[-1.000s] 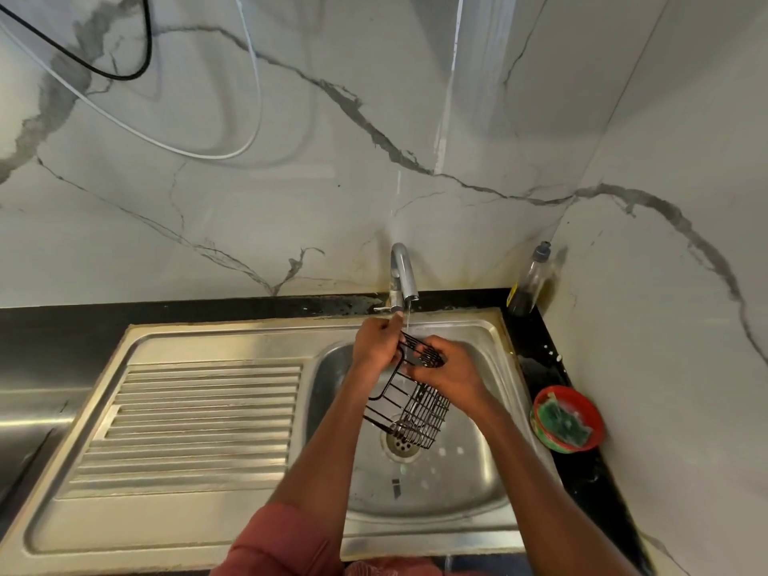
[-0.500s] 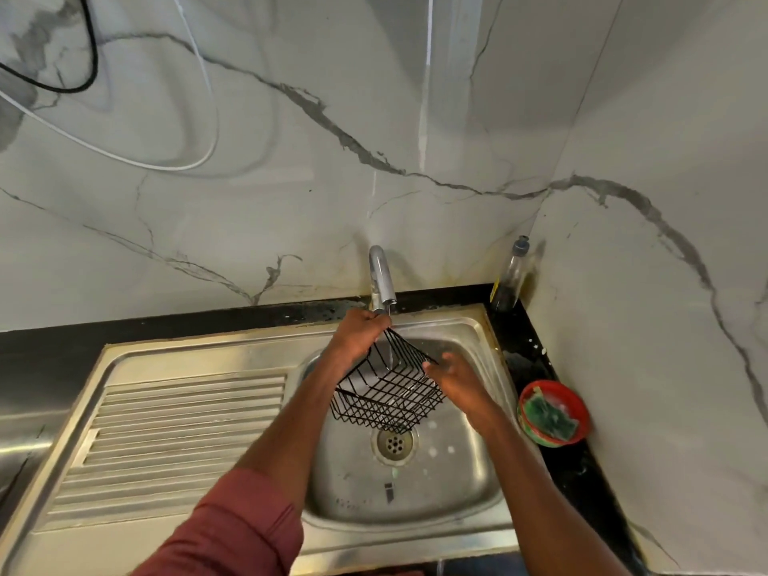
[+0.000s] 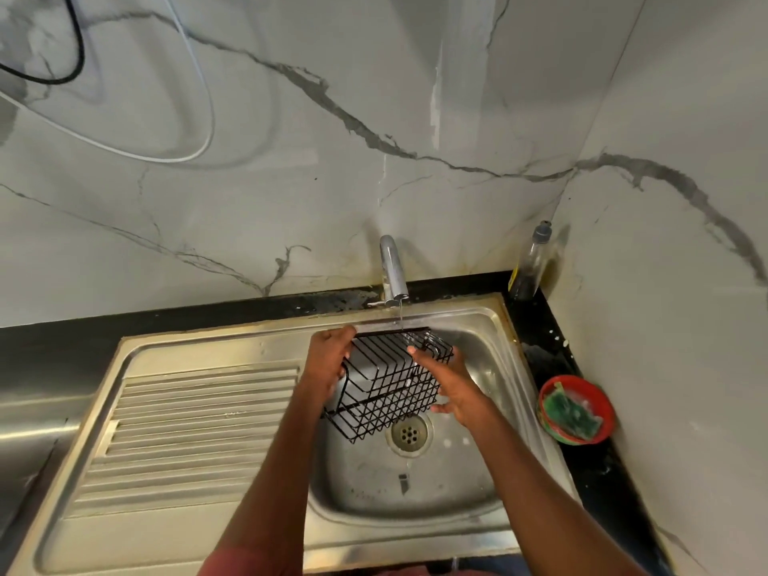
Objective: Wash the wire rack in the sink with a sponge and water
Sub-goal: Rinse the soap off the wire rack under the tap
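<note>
1. Head view, the rack: the black wire rack (image 3: 388, 382) is held up over the basin of the sink (image 3: 415, 484), tilted, with its upper back edge right under the tap (image 3: 392, 270). A thin stream of water (image 3: 401, 313) falls onto that edge, so the tilt looks meant to let the water run down through the wires and drip toward the drain (image 3: 409, 433).

2. Head view, left hand: the left hand (image 3: 330, 365) grips the rack's left side, fingers curled round the top corner and the side wire. It appears to carry the weight and set the angle.

3. Head view, right hand: the right hand (image 3: 451, 386) lies against the rack's right face with fingers fairly straight and spread, thumb low. It holds no sponge; I judge it is rubbing or steadying the wires under the flow, not clamping them.

4. Head view, the sponge: a green sponge (image 3: 571, 413) sits in a red bowl (image 3: 550, 392) on the dark desk (image 3: 598, 484) just right of the sink, within reach of the right hand. That suits a rinsing step.

5. Head view, the rest: a bottle (image 3: 532, 264) stands in the back corner, well clear of the stream. The ribbed drainboard (image 3: 187, 434) lies to the left, a likely spot for the wet rack.
</note>
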A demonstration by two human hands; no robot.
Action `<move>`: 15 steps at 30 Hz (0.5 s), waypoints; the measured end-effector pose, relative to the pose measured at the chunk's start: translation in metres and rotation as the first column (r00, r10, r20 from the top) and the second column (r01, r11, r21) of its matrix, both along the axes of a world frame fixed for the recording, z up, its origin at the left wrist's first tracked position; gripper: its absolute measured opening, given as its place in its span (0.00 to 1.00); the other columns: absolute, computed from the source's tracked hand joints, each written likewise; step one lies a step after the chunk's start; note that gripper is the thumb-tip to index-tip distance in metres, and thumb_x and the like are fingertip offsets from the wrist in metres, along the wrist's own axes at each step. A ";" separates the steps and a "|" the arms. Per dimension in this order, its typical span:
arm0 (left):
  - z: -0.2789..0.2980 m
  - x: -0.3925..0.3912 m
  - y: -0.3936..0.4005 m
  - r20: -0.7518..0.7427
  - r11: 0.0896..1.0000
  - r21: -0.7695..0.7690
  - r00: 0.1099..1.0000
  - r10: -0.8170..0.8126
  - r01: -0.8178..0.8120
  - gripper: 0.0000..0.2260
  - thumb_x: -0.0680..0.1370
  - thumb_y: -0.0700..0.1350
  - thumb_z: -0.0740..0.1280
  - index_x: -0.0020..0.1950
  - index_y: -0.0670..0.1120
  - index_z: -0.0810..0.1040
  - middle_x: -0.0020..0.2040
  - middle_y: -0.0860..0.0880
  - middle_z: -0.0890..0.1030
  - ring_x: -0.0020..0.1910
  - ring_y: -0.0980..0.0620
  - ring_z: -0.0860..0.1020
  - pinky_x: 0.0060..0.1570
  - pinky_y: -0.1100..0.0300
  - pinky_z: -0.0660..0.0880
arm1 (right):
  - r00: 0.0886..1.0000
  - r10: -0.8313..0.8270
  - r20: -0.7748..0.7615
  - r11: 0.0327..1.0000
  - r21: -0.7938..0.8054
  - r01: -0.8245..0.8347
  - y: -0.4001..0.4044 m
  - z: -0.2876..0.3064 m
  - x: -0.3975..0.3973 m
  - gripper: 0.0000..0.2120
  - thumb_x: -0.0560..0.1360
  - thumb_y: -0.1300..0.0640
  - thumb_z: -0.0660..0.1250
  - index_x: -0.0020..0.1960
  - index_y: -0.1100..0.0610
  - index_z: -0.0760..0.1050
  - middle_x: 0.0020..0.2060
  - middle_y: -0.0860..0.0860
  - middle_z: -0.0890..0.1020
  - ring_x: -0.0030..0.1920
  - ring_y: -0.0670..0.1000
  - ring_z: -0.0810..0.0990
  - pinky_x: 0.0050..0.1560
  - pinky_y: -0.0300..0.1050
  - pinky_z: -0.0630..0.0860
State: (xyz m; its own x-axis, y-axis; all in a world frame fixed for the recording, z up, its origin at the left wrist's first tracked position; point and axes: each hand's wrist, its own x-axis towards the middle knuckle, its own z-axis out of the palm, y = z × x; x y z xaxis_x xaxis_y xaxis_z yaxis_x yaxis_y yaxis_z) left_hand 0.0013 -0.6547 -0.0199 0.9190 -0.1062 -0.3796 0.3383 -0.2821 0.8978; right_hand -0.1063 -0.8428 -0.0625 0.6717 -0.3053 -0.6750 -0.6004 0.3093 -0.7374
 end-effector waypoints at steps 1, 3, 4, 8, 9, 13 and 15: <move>-0.003 -0.005 0.004 -0.007 1.000 -0.024 1.000 0.009 -0.009 0.13 0.82 0.48 0.68 0.38 0.46 0.75 0.30 0.49 0.72 0.26 0.55 0.65 0.21 0.65 0.62 | 1.000 0.008 0.003 1.000 -0.022 -0.008 0.001 0.002 0.003 0.67 0.55 0.30 0.81 0.81 0.40 0.44 0.80 0.53 0.58 0.73 0.61 0.66 0.55 0.61 0.80; -0.010 -0.016 0.014 -0.013 0.996 -0.092 1.000 0.014 -0.015 0.15 0.82 0.48 0.68 0.36 0.47 0.75 0.28 0.50 0.72 0.23 0.55 0.66 0.20 0.65 0.61 | 0.999 -0.017 0.032 0.997 -0.074 0.019 0.004 0.004 0.009 0.66 0.56 0.34 0.83 0.81 0.42 0.46 0.79 0.53 0.60 0.73 0.59 0.67 0.60 0.62 0.77; -0.014 -0.020 0.018 -0.019 0.991 -0.133 1.000 0.020 -0.022 0.15 0.82 0.48 0.68 0.36 0.47 0.76 0.27 0.50 0.71 0.22 0.55 0.65 0.19 0.64 0.60 | 0.998 -0.037 0.060 0.994 -0.099 0.043 0.005 0.005 0.011 0.65 0.56 0.38 0.84 0.81 0.44 0.48 0.79 0.53 0.61 0.73 0.59 0.67 0.63 0.63 0.75; -0.029 -0.032 0.037 -0.072 0.954 -0.300 0.997 -0.005 -0.017 0.18 0.82 0.47 0.67 0.32 0.47 0.75 0.25 0.50 0.70 0.19 0.55 0.64 0.18 0.64 0.60 | 0.989 0.039 0.143 0.965 -0.260 -0.001 0.008 0.011 0.011 0.61 0.54 0.39 0.86 0.78 0.48 0.57 0.72 0.50 0.70 0.71 0.56 0.71 0.68 0.60 0.74; -0.031 -0.032 0.041 -0.094 0.946 -0.323 0.995 -0.042 0.010 0.19 0.81 0.47 0.67 0.30 0.47 0.74 0.24 0.50 0.70 0.19 0.54 0.64 0.19 0.64 0.61 | 0.986 0.077 0.149 0.948 -0.318 -0.026 0.008 0.012 0.009 0.60 0.53 0.37 0.85 0.77 0.48 0.59 0.70 0.48 0.72 0.70 0.54 0.72 0.68 0.56 0.74; -0.029 -0.029 0.050 -0.159 0.945 -0.269 0.958 -0.237 0.189 0.19 0.81 0.47 0.68 0.30 0.47 0.74 0.26 0.47 0.70 0.23 0.51 0.67 0.28 0.61 0.69 | 0.974 0.179 0.138 0.859 -0.504 -0.087 0.007 0.023 -0.002 0.61 0.54 0.34 0.83 0.79 0.48 0.56 0.74 0.49 0.68 0.72 0.54 0.69 0.69 0.55 0.74; -0.029 -0.026 0.047 -0.137 0.939 -0.220 0.944 -0.299 0.265 0.17 0.81 0.47 0.70 0.34 0.45 0.75 0.28 0.45 0.72 0.25 0.50 0.70 0.32 0.58 0.75 | 0.974 0.182 0.138 0.822 -0.564 -0.074 0.004 0.027 -0.005 0.63 0.54 0.32 0.83 0.79 0.47 0.56 0.76 0.53 0.67 0.74 0.58 0.69 0.68 0.58 0.74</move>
State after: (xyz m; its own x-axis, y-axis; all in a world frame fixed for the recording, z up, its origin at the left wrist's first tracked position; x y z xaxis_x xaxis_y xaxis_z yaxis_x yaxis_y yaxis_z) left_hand -0.0250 -0.6081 -0.0491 0.7662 -0.4393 -0.4690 0.4187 -0.2122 0.8830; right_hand -0.1116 -0.8384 -0.0352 0.8224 -0.4925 -0.2848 -0.4481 -0.2524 -0.8576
